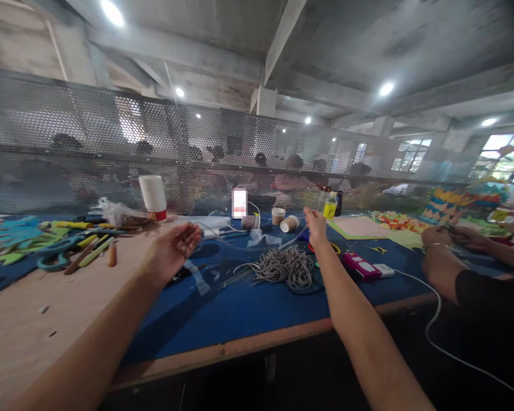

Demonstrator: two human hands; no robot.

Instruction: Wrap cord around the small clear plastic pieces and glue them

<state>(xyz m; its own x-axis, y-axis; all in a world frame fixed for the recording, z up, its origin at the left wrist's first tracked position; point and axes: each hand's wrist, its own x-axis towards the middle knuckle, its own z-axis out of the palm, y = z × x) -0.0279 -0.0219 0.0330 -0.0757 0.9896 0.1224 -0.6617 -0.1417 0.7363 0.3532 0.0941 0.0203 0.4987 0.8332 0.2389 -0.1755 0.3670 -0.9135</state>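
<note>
My left hand (pixel 169 254) is raised over the table, thumb and fingertips pinched together. Across from it, my right hand (pixel 316 227) is also closed in a pinch. A thin, pale cord (pixel 240 248) sags between the two hands, its ends running to the fingertips; its exact kind is hard to make out. Below and between them, a tangled heap of grey-brown cord (pixel 285 267) lies on the blue table cover (pixel 240 319). A spool (pixel 251 222) of cord stands behind the heap, near crumpled clear plastic (pixel 263 238).
Scissors (pixel 55 254) and several handled tools lie at left by stacked paper cups (pixel 153 197). Two small cups, a yellow-labelled bottle (pixel 330 206) and a lit phone (pixel 239 203) stand behind. A magenta box (pixel 361 267) and white cable lie right, near a co-worker's hands (pixel 454 237).
</note>
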